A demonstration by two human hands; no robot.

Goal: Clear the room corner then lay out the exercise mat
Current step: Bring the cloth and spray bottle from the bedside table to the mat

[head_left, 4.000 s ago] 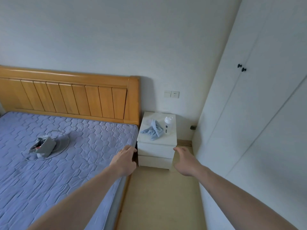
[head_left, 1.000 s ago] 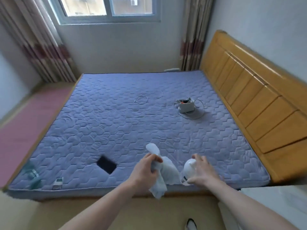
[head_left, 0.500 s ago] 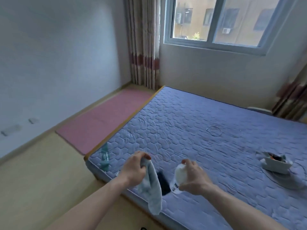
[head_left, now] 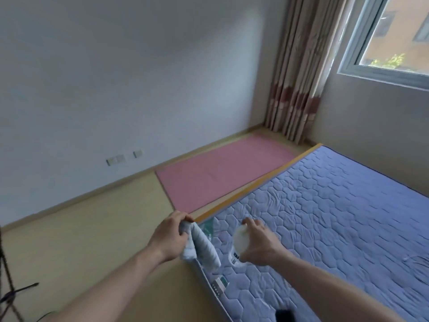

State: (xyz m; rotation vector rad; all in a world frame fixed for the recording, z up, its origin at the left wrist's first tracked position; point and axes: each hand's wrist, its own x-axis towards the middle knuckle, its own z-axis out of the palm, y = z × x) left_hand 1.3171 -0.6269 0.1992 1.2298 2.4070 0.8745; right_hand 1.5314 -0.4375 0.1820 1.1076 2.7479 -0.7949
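Left hand (head_left: 167, 238) clenched around a pale blue-white cloth (head_left: 202, 246), dangling over the mattress (head_left: 325, 219) corner. Right hand (head_left: 260, 245) wrapped round a white bottle (head_left: 240, 242), mostly hidden by the fingers; barcode label visible, print too blurred to read. Pink exercise mat (head_left: 220, 173) flat on the floor (head_left: 92, 240) between wall and bed, far end near the curtain (head_left: 297, 73). Small tags at the mattress edge, writing illegible. Dark object (head_left: 284, 316) cut off at the bottom edge. Black stand legs (head_left: 9, 291) clipped at left. Wall sockets (head_left: 124, 157) low on the wall. Window (head_left: 394, 36) partly out of frame.
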